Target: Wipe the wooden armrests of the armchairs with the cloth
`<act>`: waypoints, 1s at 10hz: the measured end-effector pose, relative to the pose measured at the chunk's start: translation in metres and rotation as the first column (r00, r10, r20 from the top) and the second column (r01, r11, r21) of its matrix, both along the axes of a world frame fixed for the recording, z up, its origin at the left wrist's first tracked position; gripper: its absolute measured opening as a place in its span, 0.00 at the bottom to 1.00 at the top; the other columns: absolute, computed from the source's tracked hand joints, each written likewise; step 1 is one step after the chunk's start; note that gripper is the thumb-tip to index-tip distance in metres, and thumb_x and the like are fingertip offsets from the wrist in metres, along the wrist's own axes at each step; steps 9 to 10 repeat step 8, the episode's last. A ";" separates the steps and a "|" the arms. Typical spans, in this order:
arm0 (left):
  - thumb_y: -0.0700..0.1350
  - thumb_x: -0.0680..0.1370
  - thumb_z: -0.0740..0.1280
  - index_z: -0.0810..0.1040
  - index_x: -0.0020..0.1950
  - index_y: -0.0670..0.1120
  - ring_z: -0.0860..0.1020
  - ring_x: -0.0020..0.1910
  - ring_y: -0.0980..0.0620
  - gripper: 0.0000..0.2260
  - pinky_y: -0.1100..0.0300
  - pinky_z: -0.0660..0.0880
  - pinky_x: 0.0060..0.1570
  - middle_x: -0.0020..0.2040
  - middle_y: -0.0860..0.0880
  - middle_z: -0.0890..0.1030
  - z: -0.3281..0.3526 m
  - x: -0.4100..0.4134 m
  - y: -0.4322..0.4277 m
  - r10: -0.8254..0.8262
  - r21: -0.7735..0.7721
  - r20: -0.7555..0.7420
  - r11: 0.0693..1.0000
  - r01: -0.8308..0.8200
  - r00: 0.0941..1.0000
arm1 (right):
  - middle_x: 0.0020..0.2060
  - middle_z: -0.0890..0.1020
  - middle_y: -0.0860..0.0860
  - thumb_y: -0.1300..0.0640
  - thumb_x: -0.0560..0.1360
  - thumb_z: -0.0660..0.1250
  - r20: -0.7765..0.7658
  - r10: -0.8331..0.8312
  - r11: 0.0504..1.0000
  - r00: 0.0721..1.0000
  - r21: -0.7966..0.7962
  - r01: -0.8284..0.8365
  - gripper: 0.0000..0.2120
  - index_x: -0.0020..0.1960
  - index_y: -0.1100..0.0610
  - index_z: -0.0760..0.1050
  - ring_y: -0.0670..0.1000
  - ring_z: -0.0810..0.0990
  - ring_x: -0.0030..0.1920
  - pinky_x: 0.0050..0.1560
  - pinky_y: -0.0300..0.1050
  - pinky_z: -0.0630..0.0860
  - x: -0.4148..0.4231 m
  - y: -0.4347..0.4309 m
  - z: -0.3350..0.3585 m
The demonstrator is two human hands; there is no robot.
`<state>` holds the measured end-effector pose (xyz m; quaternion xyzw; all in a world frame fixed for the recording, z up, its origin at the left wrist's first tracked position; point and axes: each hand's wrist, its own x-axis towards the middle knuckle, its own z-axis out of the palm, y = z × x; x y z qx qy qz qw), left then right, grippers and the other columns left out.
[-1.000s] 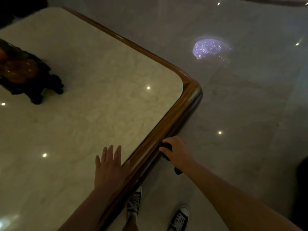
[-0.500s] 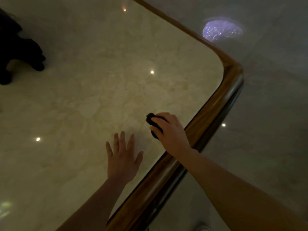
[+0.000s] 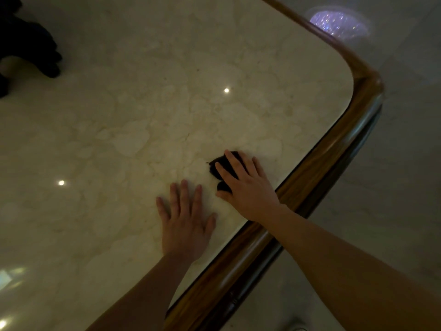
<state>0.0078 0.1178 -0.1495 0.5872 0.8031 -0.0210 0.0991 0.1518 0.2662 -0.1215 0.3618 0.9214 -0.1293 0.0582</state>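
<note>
A small dark cloth (image 3: pixel 219 164) lies on a pale marble tabletop (image 3: pixel 143 115). My right hand (image 3: pixel 245 185) is spread flat on the cloth and presses it down, so only its front edge and a bit by the thumb show. Just to its left, my left hand (image 3: pixel 185 223) rests flat on the marble with fingers apart and nothing in it. A rounded wooden border (image 3: pixel 322 168) frames the table along the right side. No armchair or armrest is in view.
A dark carved ornament (image 3: pixel 28 41) stands on the table at the far left. Polished stone floor (image 3: pixel 393 163) lies beyond the table's right edge, with a purple sparkling light patch (image 3: pixel 338 22) at the top right. The scene is dim.
My right hand carried the cloth from the table's wooden edge up onto the marble and flattened over it. My left hand stayed flat on the top. The view shifted left over the table.
</note>
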 end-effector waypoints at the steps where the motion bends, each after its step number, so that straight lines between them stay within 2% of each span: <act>1: 0.66 0.80 0.46 0.51 0.81 0.48 0.45 0.80 0.38 0.34 0.31 0.46 0.73 0.81 0.39 0.51 0.003 0.001 0.001 -0.005 -0.017 0.010 1.000 0.005 1.000 | 0.81 0.43 0.50 0.30 0.78 0.46 0.037 -0.018 0.998 0.999 -0.056 0.020 0.36 0.80 0.46 0.47 0.61 0.42 0.79 0.76 0.65 0.46 -0.004 0.004 0.003; 2: 0.67 0.80 0.45 0.50 0.81 0.48 0.44 0.80 0.38 0.35 0.31 0.44 0.73 0.81 0.40 0.50 0.006 0.000 0.002 0.003 -0.045 0.026 0.999 -0.002 1.000 | 0.81 0.43 0.49 0.29 0.78 0.46 -0.030 -0.094 0.990 0.995 -0.103 0.091 0.38 0.81 0.48 0.46 0.60 0.42 0.79 0.77 0.62 0.43 -0.002 0.001 0.010; 3: 0.68 0.79 0.44 0.50 0.81 0.49 0.43 0.79 0.37 0.35 0.31 0.43 0.73 0.81 0.40 0.49 0.014 -0.001 0.004 0.010 -0.094 0.052 0.996 -0.005 0.999 | 0.80 0.52 0.53 0.32 0.79 0.49 -0.123 -0.168 0.983 0.978 -0.092 0.158 0.37 0.80 0.52 0.52 0.60 0.49 0.79 0.77 0.60 0.49 0.009 -0.005 0.023; 4: 0.67 0.78 0.46 0.49 0.81 0.50 0.43 0.79 0.37 0.35 0.30 0.45 0.72 0.81 0.41 0.47 0.025 -0.002 0.012 0.034 -0.173 0.081 0.985 -0.019 0.996 | 0.78 0.60 0.55 0.34 0.79 0.50 -0.149 -0.205 0.977 0.967 -0.085 0.194 0.35 0.78 0.56 0.59 0.60 0.56 0.77 0.76 0.59 0.56 0.015 -0.007 0.045; 5: 0.67 0.78 0.49 0.50 0.80 0.52 0.48 0.79 0.39 0.34 0.30 0.53 0.71 0.81 0.43 0.51 0.041 -0.005 0.024 0.073 -0.231 0.119 0.972 -0.044 0.990 | 0.75 0.66 0.55 0.38 0.80 0.56 -0.171 -0.234 0.971 0.957 -0.086 0.222 0.31 0.76 0.56 0.62 0.59 0.63 0.74 0.73 0.58 0.62 0.018 -0.006 0.068; 6: 0.67 0.78 0.45 0.46 0.80 0.53 0.51 0.79 0.42 0.34 0.32 0.54 0.72 0.81 0.45 0.53 0.062 -0.007 0.030 0.040 -0.270 0.100 0.963 -0.011 0.994 | 0.73 0.70 0.54 0.40 0.81 0.58 -0.162 -0.270 0.960 0.949 -0.125 0.252 0.29 0.76 0.55 0.62 0.58 0.65 0.72 0.71 0.55 0.64 0.022 -0.008 0.094; 8: 0.67 0.78 0.42 0.48 0.80 0.52 0.51 0.79 0.44 0.34 0.34 0.49 0.73 0.81 0.45 0.55 0.124 0.007 0.030 -0.137 -0.255 0.049 0.956 0.145 0.989 | 0.68 0.74 0.55 0.44 0.81 0.59 -0.192 -0.407 0.907 0.893 -0.200 0.370 0.26 0.75 0.55 0.65 0.58 0.69 0.68 0.65 0.53 0.69 0.045 -0.017 0.161; 10: 0.67 0.78 0.42 0.48 0.80 0.52 0.51 0.79 0.44 0.34 0.34 0.49 0.73 0.81 0.45 0.55 0.124 0.007 0.030 -0.137 -0.255 0.049 0.956 0.145 0.989 | 0.68 0.74 0.55 0.44 0.81 0.59 -0.192 -0.407 0.907 0.893 -0.200 0.370 0.26 0.75 0.55 0.65 0.58 0.69 0.68 0.65 0.53 0.69 0.045 -0.017 0.161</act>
